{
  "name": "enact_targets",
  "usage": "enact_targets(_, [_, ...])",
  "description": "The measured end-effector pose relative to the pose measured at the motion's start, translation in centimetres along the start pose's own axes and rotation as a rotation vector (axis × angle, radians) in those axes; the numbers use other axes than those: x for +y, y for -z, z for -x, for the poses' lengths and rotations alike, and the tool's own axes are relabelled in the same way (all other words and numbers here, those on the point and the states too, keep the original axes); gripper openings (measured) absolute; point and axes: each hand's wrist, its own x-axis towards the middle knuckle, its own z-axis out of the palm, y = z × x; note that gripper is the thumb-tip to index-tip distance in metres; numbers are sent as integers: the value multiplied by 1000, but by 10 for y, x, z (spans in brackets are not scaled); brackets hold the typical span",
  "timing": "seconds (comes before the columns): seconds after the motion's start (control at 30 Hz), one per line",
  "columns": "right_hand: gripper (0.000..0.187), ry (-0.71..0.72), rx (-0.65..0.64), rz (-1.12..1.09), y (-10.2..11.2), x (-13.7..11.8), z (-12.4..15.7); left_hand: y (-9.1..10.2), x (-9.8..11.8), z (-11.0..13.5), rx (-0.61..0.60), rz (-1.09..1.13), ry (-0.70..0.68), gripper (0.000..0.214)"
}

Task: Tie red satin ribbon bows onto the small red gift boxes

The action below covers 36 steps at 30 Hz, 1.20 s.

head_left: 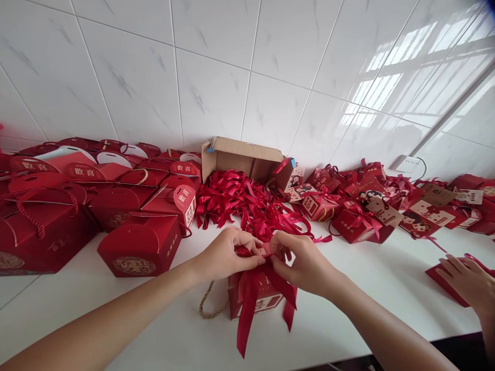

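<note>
A small red gift box [257,299] with a rope handle [209,305] stands on the white counter [116,319] right in front of me. A red ribbon [249,304] is gathered at its top and its tails hang down over the front. My left hand [226,253] pinches the ribbon at the box top, fingers closed. My right hand [301,263] pinches the same ribbon from the other side, fingers closed too. The two hands nearly touch.
A heap of loose red ribbons [247,203] spills from an open cardboard box [243,157] against the tiled wall. Larger red boxes [141,247] crowd the left. Finished ribbon-tied boxes [358,221] lie at right. Another person's hand [466,281] rests on a red piece at far right.
</note>
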Motion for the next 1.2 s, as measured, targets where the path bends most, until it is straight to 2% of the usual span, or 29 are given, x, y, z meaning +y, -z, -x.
enact_targets(0.17, [23, -22, 25, 96, 2, 0, 1, -1, -2, 1, 9, -58, -22, 31])
enact_targets(0.33, [20, 260, -120, 259, 16, 1, 4, -1, -2, 0, -5, 82, 25, 27])
enact_targets(0.47, [22, 353, -131, 408, 21, 0, 6, -2, -2, -1, -4, 125, 57, 26])
enact_targets(0.6, [23, 366, -182, 521, 22, -2, 4, -1, -5, -1, 11, 130, 75, 25])
enact_targets(0.73, [17, 346, -209, 484, 24, -1, 4, -1, -9, -1, -6, 160, 80, 21])
enact_targets(0.87, [11, 328, -162, 495, 23, 4, 4, -1, -9, -1, -4, 167, 83, 20])
enact_targets(1.07, [16, 335, -104, 518, 18, 8, 2, 0, -5, -1, 9, 131, 109, 21])
enact_targets(1.2, [18, 349, -72, 425, 17, 4, 1, -1, -4, -1, 3, 167, 116, 22])
